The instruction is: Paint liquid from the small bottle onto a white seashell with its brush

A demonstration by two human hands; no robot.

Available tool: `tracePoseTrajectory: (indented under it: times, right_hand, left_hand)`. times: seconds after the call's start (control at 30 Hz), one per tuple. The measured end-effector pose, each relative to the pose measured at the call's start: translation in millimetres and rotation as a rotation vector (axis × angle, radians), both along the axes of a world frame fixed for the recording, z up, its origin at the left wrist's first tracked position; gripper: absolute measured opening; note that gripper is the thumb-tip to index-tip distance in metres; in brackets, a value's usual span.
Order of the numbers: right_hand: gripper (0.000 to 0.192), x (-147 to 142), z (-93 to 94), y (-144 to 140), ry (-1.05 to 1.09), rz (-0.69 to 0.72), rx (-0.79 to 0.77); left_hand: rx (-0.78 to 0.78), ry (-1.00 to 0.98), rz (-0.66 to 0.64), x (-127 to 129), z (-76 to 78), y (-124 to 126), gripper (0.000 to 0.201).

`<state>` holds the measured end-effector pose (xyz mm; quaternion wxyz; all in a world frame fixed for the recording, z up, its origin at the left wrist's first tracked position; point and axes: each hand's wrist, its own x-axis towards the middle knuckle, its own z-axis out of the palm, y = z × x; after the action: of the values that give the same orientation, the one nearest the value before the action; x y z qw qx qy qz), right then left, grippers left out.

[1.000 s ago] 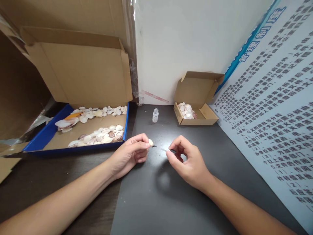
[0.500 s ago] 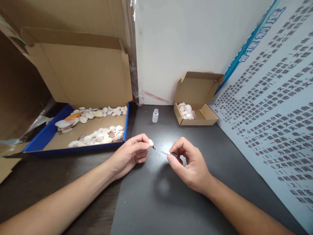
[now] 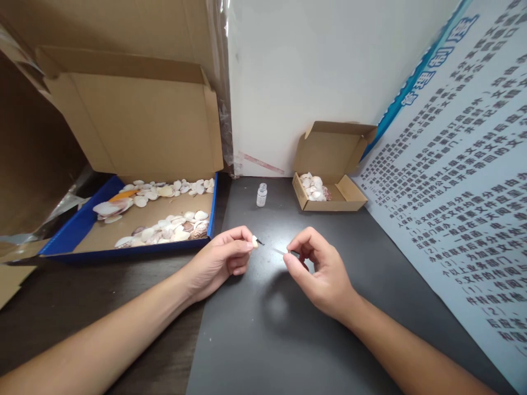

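My left hand (image 3: pixel 228 253) pinches a small pale seashell (image 3: pixel 255 242) between thumb and fingertips. In my right hand (image 3: pixel 319 269) is a small brush (image 3: pixel 279 251), held by its black cap, with a thin see-through stem pointing left. The brush's dark tip is at the shell; whether it touches cannot be made out for certain. Behind both hands stands a small clear bottle (image 3: pixel 261 196) with a white label, uncapped and upright on the dark grey mat (image 3: pixel 247 340).
At left, an open blue-sided cardboard box (image 3: pixel 99 241) holds rows of seashells (image 3: pixel 164 230). A smaller open cardboard box (image 3: pixel 333 206) with white shells (image 3: pixel 313 187) stands back right. A white panel (image 3: pixel 304 71) rises behind, and a printed board (image 3: pixel 461 164) leans along the right.
The shell has turned in my left fingers. The brush has shifted slightly up and right, its dark tip now higher beside the shell.
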<state>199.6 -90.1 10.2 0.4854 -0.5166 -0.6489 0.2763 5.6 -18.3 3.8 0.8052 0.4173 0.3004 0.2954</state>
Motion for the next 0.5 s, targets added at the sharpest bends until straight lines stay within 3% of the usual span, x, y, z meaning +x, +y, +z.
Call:
tracePoseTrajectory:
  times: [0.5]
  right_hand:
    - [0.01, 0.3, 0.8, -0.6, -0.018, -0.014, -0.036]
  left_hand:
    - [-0.009, 0.004, -0.025, -0.4, 2.4, -2.0, 0.013]
